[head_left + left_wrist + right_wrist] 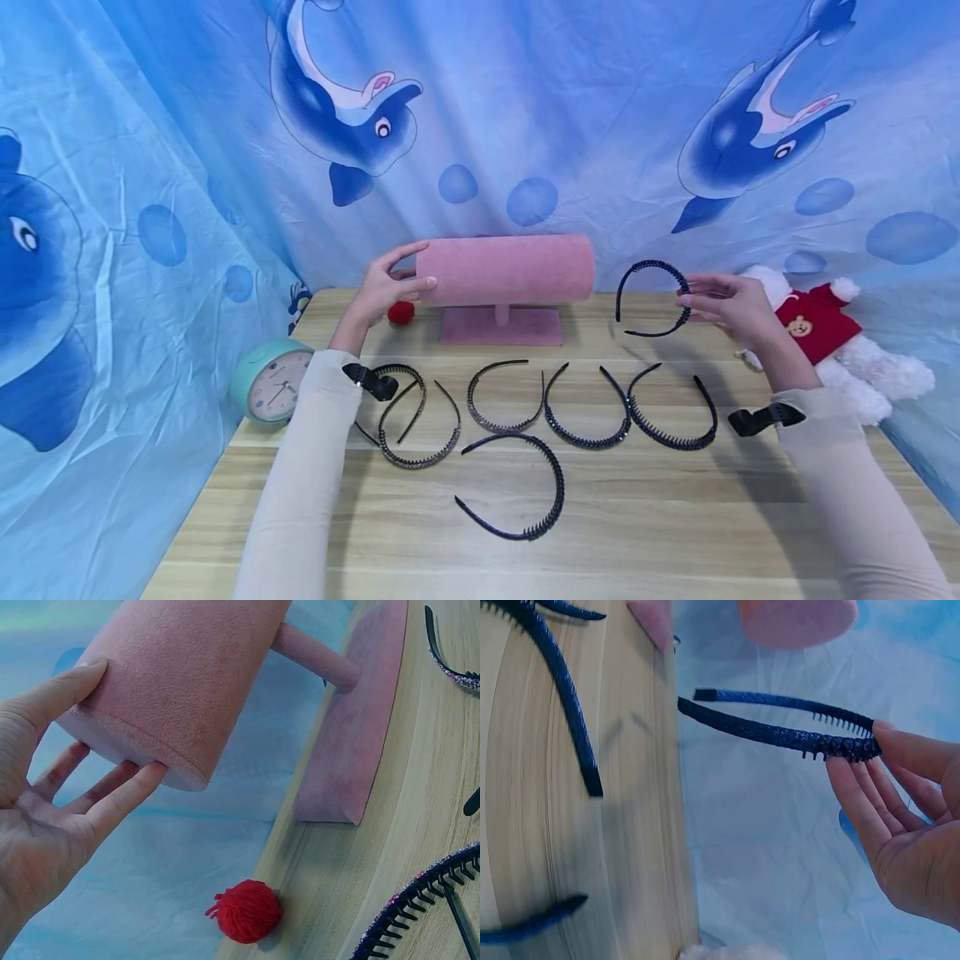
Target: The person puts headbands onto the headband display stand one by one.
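A pink velvety display stand (504, 271) with a thick horizontal roll stands at the back of the table. At the roll's left end, my left hand (378, 290) holds it, the thumb on one side and the fingers at the rim of the end face (142, 761). To the right of the stand, my right hand (723, 304) pinches a black toothed headband (780, 736) between thumb and fingers. That headband is raised above the table, its open ends pointing toward the stand's side. More headbands, including a dark one (558, 492) in front, lie on the wooden table.
A red yarn ball (401, 313) lies below my left hand. The mint green clock (258, 383) is at the table's left edge. White plush toy in a red top (821, 321) lies at the right, beside my right forearm. A blue dolphin-print curtain (480, 108) hangs behind.
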The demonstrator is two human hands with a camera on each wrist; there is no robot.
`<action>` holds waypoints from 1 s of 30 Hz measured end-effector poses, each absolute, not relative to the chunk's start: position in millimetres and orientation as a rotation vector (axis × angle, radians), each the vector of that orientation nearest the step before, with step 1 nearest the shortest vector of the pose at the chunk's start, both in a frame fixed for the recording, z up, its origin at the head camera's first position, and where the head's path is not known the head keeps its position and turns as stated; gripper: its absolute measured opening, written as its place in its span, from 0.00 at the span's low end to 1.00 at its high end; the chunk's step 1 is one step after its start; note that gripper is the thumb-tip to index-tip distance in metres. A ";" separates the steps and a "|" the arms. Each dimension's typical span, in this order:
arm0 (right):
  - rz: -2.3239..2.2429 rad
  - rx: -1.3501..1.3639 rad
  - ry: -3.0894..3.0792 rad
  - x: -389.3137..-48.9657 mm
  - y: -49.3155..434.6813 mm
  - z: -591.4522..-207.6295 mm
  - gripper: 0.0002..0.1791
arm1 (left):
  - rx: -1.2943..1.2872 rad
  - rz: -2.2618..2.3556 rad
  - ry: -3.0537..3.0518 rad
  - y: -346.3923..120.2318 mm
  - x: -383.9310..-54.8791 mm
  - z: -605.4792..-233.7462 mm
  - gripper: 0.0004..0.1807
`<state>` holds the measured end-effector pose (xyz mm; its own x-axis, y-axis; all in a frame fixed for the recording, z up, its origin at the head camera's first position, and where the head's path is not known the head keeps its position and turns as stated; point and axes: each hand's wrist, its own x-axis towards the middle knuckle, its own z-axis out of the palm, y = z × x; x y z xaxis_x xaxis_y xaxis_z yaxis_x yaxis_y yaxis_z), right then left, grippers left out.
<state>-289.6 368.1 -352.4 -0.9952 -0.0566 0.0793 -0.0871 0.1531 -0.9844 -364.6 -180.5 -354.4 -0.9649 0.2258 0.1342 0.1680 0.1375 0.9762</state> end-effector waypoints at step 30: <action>1.853 0.216 -2.227 -317.9 269.1 -341.6 0.26 | 0.397 2.012 2.319 -180.8 -365.5 -355.9 0.38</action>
<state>-317.9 269.1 -341.6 -0.9613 0.0372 0.2729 -0.2616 0.1870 -0.9469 -365.5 -180.8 -355.9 -0.9661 0.2217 0.1323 0.1624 0.1230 0.9790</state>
